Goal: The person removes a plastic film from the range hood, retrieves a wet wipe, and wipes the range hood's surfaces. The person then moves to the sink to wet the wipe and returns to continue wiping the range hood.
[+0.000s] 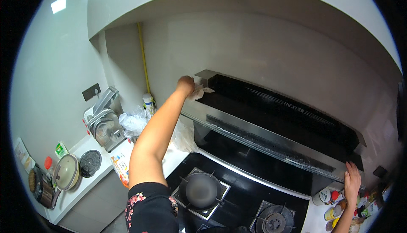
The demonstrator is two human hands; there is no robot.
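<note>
My left hand (pixel 186 86) is closed around a crumpled pale wipe (pixel 198 92). It presses the wipe against the upper left corner of a range hood (pixel 241 118) with a black glass top and a steel front edge. My right hand (pixel 352 180) rests with spread fingers on the hood's right end and holds nothing. Below the hood lies a black glass gas hob (pixel 235 198) with a left burner (pixel 202 190) and a right burner (pixel 274 222). A dark round pan or cover appears to sit on the left one.
Plastic bags (pixel 135 120), an appliance with clear parts (pixel 106 126) and a packet of wipes (pixel 120 168) stand left of the hob. A lidded pan (pixel 66 172) is farther left. Jars and bottles (pixel 334 212) crowd the right counter. A yellow pipe (pixel 143 58) runs up the wall.
</note>
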